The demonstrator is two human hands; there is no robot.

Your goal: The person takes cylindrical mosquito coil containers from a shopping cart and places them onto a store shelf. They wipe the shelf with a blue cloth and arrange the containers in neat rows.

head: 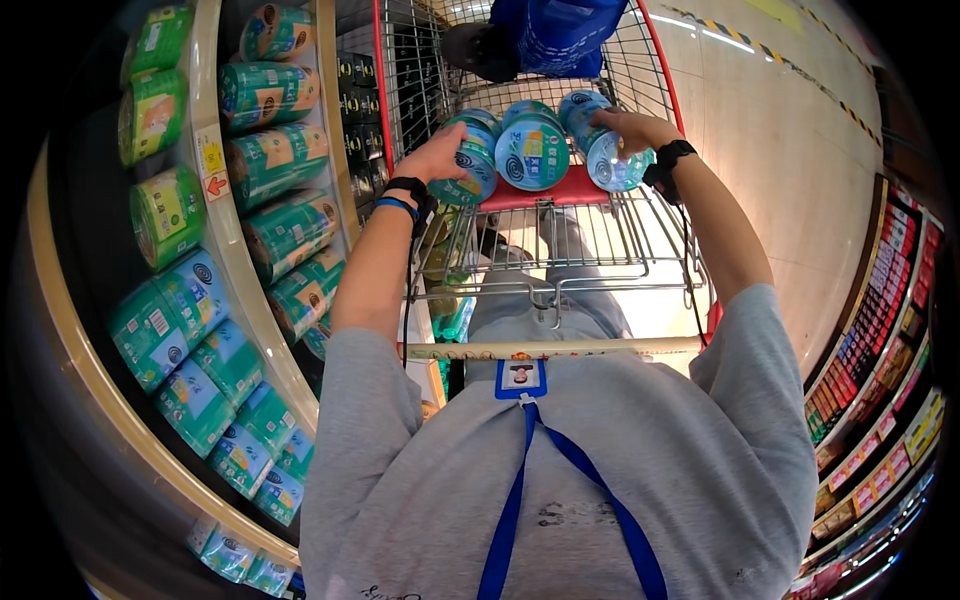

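Note:
Several blue-green packs of mosquito coils, by their spiral pictures, stand across the red flap of a wire shopping cart (562,281). My left hand (442,155) lies on the left pack (474,166), thumb on its front and fingers over its far side. The middle pack (532,154) is untouched between my hands. My right hand (637,131) reaches over the right pack (611,163), its fingers on the upper part; whether it grips is hard to tell. More such packs sit close behind these. Both wrists carry black bands.
A blue bag (566,37) and a dark object lie deeper in the cart. Shelves at left hold green and teal cylindrical packs (270,96) behind pale shelf edges (217,180). At right, past the tiled floor (765,150), stand shelves of small boxed goods (877,300).

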